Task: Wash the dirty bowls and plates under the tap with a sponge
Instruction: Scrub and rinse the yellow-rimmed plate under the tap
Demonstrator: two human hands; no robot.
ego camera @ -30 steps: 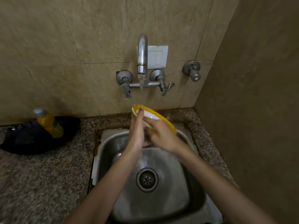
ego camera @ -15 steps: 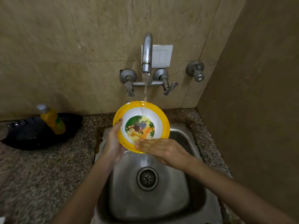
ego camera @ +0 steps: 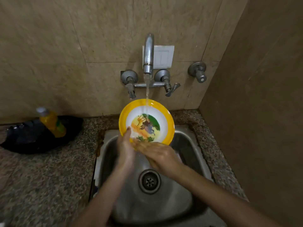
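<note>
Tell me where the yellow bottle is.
Head view, left side: the yellow bottle sits on the black tray on the granite counter, left of the sink.

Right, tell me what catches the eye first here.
A yellow-rimmed plate with a cartoon picture, tilted under the running tap above the sink. The left hand grips its lower left edge while the right hand lies flat across its lower face. At left on the counter, a yellow bottle sits on something black.
</note>
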